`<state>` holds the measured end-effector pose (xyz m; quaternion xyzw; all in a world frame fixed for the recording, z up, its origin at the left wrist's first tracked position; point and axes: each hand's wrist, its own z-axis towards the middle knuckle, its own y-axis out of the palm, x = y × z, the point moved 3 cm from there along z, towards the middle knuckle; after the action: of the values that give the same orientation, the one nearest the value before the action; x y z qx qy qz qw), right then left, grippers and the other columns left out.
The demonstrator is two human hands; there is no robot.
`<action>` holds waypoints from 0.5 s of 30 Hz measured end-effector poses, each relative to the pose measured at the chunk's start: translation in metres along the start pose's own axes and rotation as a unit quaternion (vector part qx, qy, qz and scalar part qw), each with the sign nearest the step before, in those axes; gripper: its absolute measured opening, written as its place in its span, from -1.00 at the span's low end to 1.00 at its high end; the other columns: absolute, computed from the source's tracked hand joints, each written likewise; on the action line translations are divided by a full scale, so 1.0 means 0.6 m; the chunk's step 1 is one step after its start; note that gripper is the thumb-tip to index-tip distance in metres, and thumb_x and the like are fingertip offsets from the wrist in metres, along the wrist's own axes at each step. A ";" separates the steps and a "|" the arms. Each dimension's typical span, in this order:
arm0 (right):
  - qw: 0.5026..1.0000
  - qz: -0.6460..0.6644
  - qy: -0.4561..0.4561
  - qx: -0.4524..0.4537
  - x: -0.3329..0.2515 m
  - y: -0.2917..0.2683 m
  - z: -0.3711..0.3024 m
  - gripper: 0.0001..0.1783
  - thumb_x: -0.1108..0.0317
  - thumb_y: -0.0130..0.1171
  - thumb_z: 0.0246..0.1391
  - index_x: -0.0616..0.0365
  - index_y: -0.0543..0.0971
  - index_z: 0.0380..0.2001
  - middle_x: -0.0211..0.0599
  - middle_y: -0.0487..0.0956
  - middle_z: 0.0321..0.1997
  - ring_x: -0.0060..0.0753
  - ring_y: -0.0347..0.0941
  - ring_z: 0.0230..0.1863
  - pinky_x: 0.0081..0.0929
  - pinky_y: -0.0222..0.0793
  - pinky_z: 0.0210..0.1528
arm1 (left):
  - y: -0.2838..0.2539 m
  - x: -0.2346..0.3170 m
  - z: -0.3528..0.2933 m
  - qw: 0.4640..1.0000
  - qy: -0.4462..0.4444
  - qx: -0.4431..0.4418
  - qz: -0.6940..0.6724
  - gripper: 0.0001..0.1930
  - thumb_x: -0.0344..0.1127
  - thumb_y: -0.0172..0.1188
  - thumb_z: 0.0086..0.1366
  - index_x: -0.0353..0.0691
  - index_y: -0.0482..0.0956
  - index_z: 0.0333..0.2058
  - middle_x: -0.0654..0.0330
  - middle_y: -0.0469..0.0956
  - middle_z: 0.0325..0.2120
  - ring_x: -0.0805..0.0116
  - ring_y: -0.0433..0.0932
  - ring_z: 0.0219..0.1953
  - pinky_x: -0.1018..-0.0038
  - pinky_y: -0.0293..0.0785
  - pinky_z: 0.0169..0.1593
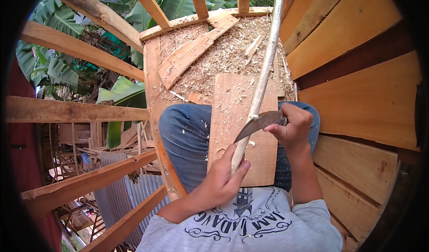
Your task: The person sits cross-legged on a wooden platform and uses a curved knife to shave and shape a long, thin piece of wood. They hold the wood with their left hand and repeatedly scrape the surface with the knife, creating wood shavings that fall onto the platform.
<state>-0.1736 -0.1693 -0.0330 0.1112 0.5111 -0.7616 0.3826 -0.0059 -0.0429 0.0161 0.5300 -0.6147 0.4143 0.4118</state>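
Observation:
A long, pale, peeled wooden pole (264, 75) slants up from my lap and runs out past the top of the view. Its lower part is wrapped by the fingers of my left hand (225, 174). My right hand (292, 124) grips the handle of a curved, dark-bladed knife (260, 124). The blade lies across the pole a little above my left hand, and a small curl of shaving sits by its upper edge. Beneath the pole, a flat wooden board (223, 118) rests over my thighs, dotted with chips.
Shavings (241, 40) cover the floor ahead, where a loose plank (192, 55) lies with a thin white stick (178, 95). Wooden railing bars (76, 109) stand along the left and front. Plank walling (362, 95) rises close on my right. Banana leaves (178, 4) hang beyond the railing.

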 end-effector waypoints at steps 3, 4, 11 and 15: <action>0.970 0.050 0.231 0.053 0.103 -0.043 0.037 -0.15 -0.43 0.00 -0.02 0.26 0.30 -0.79 -0.18 0.20 -0.86 -0.16 0.19 -0.80 -0.33 0.10 -0.69 | 0.020 -0.026 -0.034 0.991 -0.082 -0.103 -0.026 -0.93 -0.45 -0.01 0.31 -0.29 0.30 -0.29 0.29 0.28 -0.53 0.55 0.25 -0.48 0.56 0.22 -0.39; 0.975 0.040 0.214 0.045 0.104 -0.050 0.040 -0.16 -0.42 -0.01 0.00 0.27 0.32 -0.78 -0.16 0.21 -0.85 -0.15 0.21 -0.80 -0.33 0.11 -0.68 | 0.019 -0.031 -0.032 0.994 -0.060 -0.092 -0.021 -0.93 -0.45 -0.01 0.31 -0.29 0.30 -0.30 0.30 0.28 -0.54 0.56 0.25 -0.50 0.56 0.22 -0.41; 0.994 0.057 0.027 -0.093 -0.050 -0.011 -0.049 -0.19 -0.45 0.11 -0.16 0.16 0.29 -0.84 -0.24 0.25 -0.85 -0.16 0.28 -0.80 -0.34 0.15 -0.72 | -0.006 -0.038 -0.004 0.999 -0.035 0.001 -0.032 -0.89 -0.46 0.01 0.30 -0.36 0.33 -0.23 0.17 0.32 -0.56 0.45 0.32 -0.49 0.48 0.28 -0.39; 0.997 0.031 -0.014 -0.069 -0.036 -0.002 -0.040 -0.16 -0.53 0.17 -0.39 0.10 0.22 -0.88 -0.30 0.20 -0.87 -0.24 0.21 -0.85 -0.41 0.11 -0.76 | 0.007 -0.017 -0.003 0.995 0.029 0.015 0.094 -0.70 -0.49 0.01 0.28 -0.42 0.31 -0.02 0.05 0.40 -0.52 0.29 0.44 -0.47 0.42 0.35 -0.35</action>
<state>-0.1650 -0.1384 -0.0308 0.0893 0.5536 -0.7136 0.4200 -0.0087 -0.0377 0.0066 0.4638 -0.6436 0.4751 0.3806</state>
